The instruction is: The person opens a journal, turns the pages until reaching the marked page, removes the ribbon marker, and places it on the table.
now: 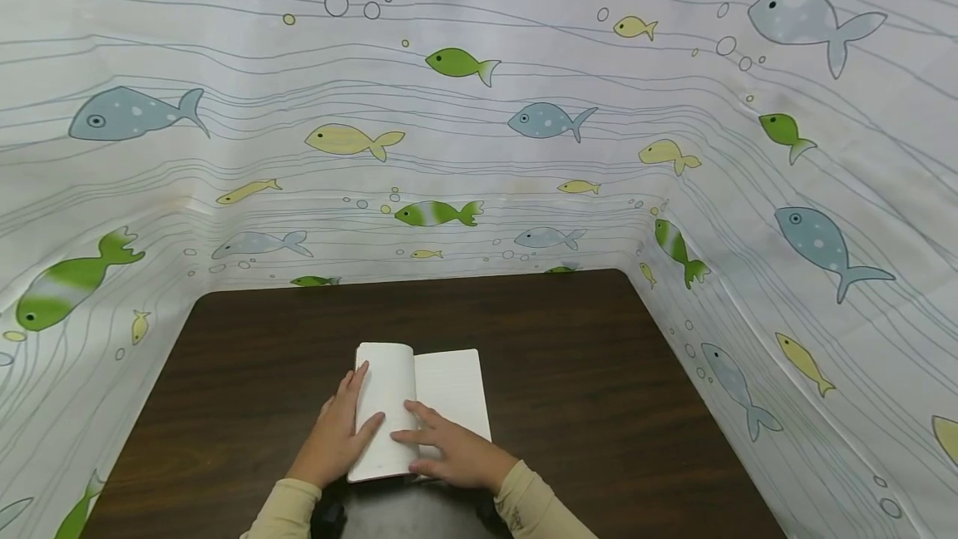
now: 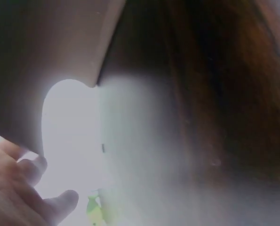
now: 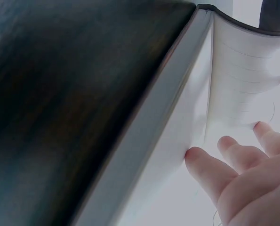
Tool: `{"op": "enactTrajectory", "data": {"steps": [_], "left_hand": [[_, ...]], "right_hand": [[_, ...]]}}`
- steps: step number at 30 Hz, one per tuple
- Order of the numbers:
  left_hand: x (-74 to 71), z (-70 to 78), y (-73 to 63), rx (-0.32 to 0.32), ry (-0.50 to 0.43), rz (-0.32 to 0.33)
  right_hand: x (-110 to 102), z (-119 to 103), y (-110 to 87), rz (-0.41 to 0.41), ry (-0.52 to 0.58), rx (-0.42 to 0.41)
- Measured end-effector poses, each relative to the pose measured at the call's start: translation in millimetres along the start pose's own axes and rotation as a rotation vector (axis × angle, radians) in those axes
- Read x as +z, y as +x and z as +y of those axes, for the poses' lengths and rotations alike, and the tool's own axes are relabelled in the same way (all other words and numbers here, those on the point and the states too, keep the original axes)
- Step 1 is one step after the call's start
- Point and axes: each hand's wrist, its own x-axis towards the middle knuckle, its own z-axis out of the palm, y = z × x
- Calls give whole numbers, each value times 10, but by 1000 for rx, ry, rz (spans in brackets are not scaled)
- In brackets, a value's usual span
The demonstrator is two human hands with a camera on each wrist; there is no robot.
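Observation:
An open notebook (image 1: 387,389) with white pages lies on the dark table, its left leaf curving near the fold. Faint ruled lines show on its right page (image 1: 452,385) in the head view. My left hand (image 1: 338,432) rests along the left edge, fingers extended and thumb over the left page. Across the fold reaches my right hand (image 1: 456,446), fingers spread, with fingertips at the left page. In the right wrist view, several fingertips (image 3: 196,155) meet the page near the fold. The left wrist view shows the left hand (image 2: 17,188) beside a dark, shadowed part of the notebook (image 2: 50,52).
The dark wooden table (image 1: 599,389) extends around the notebook on both sides. White curtain-like sheets (image 1: 479,165) printed with fish surround it at the back, left and right. A grey shape (image 1: 404,514) is at the table's near edge, between the forearms.

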Motion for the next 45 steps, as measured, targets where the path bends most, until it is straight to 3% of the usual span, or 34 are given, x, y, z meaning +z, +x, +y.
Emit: {"op": "enactTrajectory", "data": {"steps": [3,9,13,18,30,45], "left_hand": [[11,5,-12,-9,101,-25],[23,-16,-36,19,147,-1],[34,-28,-28,28,163,-24],[42,-37,-22,11,157,-61],[54,-27,-36,9,158,-74],[60,-23,-45,-13,144,-91]], "right_hand": [[13,6,11,-1,-28,-3],[-3,71,-20,46,-72,35],[-23,201,-81,63,-177,124],[-67,397,-182,21,-315,259],[-176,488,-299,-59,-353,356],[-166,467,-289,-58,-370,407]]}}
